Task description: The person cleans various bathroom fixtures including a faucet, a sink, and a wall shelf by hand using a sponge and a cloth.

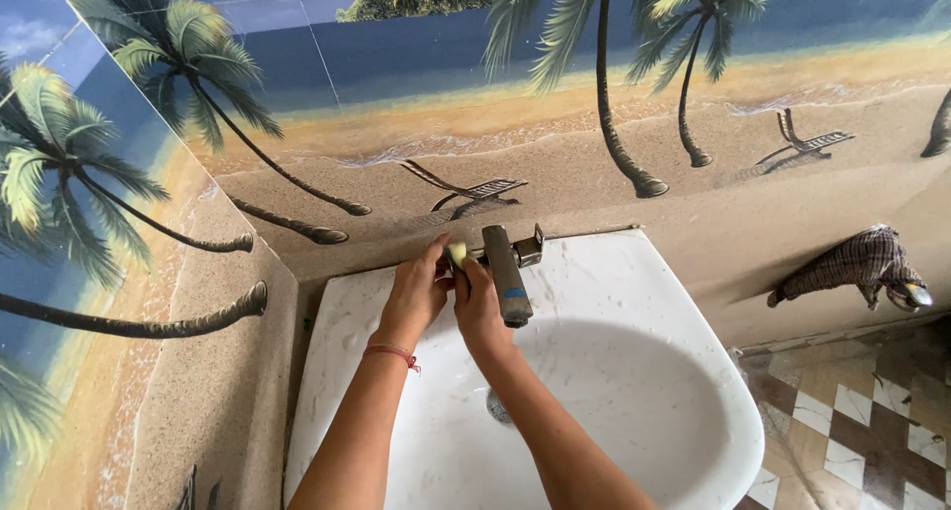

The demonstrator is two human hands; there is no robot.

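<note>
white basin (634,272), checked cloth (852,264), yellow sponge (458,252)

Left arm: bare, rises from the near edge, slanting right and far.
Left wrist: straight, a red thread tied round it.
Left hand (416,294): back up, fingers curled, thumb pointing right, tips pinched together.
Right arm: bare, rises from near right, slanting left and far.
Right hand (479,302): back up, fingers bent in a loose grip.
Spacing: the hands lie just beside each other, fingertips meeting at the far end.
</note>
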